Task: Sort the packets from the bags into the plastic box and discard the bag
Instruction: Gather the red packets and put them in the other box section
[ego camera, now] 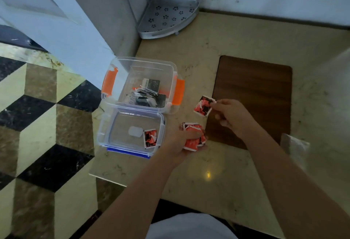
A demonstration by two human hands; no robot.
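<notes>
A clear plastic box [171, 72] with orange latches stands near the counter's left edge and holds several black and white packets [149, 94]. In front of it is a second clear box [115, 125] with a blue latch; one red packet [150, 138] lies inside. My left hand [178, 140] grips a bunch of red packets [195, 136] just right of that box. My right hand [231, 115] pinches a single red packet [203, 105] by its corner, held above the counter to the right of the orange-latched box.
A dark wooden board [253, 94] lies on the marble counter [217, 178] under my right hand. A white perforated corner shelf [166, 18] stands at the back. A crumpled clear plastic bag [293, 144] lies at the right. The counter's left edge drops to a tiled floor [41, 117].
</notes>
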